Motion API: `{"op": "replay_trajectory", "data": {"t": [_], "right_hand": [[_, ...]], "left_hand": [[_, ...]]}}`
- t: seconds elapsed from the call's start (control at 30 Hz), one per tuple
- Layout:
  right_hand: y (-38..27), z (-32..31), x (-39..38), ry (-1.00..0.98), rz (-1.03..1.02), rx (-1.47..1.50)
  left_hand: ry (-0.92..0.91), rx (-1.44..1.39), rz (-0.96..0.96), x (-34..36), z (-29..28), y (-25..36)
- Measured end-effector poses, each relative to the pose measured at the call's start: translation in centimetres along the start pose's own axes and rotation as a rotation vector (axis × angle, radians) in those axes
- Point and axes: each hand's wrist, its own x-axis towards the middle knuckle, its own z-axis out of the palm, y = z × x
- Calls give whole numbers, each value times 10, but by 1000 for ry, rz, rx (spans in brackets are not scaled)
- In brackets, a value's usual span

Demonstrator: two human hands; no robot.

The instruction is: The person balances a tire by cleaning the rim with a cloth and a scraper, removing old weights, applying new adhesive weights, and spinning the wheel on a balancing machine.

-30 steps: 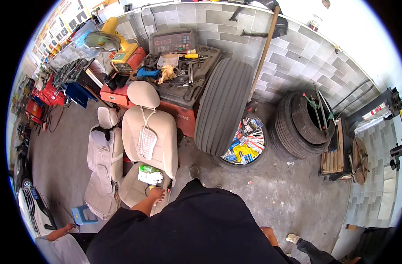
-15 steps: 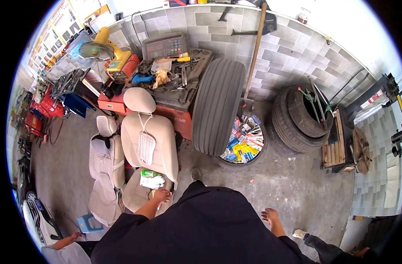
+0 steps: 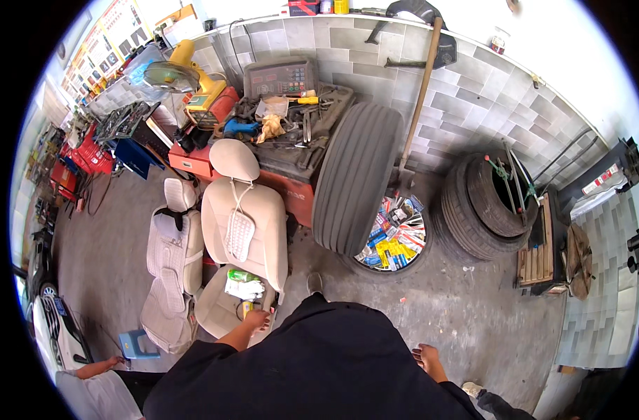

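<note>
"One smooth beige car seat [image 3: 263, 231] and one seat in a quilted cover [image 3: 172, 252] stand side by side at your left. What else crowds you?"

"One big ribbed tyre [image 3: 358, 178] stands upright against the red cabinet [image 3: 302, 203], whose top is strewn with metal tools, too many to count. By that tyre's foot a wheel [image 3: 419, 257] lies flat on the concrete floor [image 3: 487, 329], filled with glossy coloured packets [image 3: 396, 241]. Farther right you have a stack of tyres [image 3: 466, 210], at least two, with metal rods [image 3: 513, 173] poking out. One long wooden handle [image 3: 421, 98] leans on the grey tiled wall [image 3: 466, 119]. Near the quilted seat's front left corner is one blue plastic stool [image 3: 139, 344], with a co-worker's hand [image 3: 109, 364] just beside it."

"What lies on the smooth seat before you?"

"Three small things on its padded cushion [image 3: 214, 308]: a shiny green packet [image 3: 239, 276] and a soft white bundle [image 3: 246, 288], touching, toward the back edge, and a yellow item [image 3: 247, 308] nearer the right edge. One woven oval pad [image 3: 240, 234] hangs by a cord on the backrest."

"And your hands?"

"Your left hand [image 3: 257, 320] is at the cushion's front right corner, near the yellow item; its fingers look bent, but I cannot tell whether they grip anything. Your right hand [image 3: 426, 355] hangs over the floor, fingers loosely spread, nothing visible in them."
</note>
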Motion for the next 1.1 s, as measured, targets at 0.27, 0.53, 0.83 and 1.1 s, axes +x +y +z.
{"op": "replay_trajectory", "data": {"t": [0.27,0.53,0.83,1.1], "right_hand": [[-4,1,2,5,-32,33],[13,-4,-5,9,-2,50],[16,-9,-11,-7,1,46],[-2,0,-8,-5,-1,2]], "left_hand": [[123,208,109,-34,35,36],[155,300,94,-10,30,27],[79,233,77,15,22,10],[146,274,75,-9,30,23]]}}
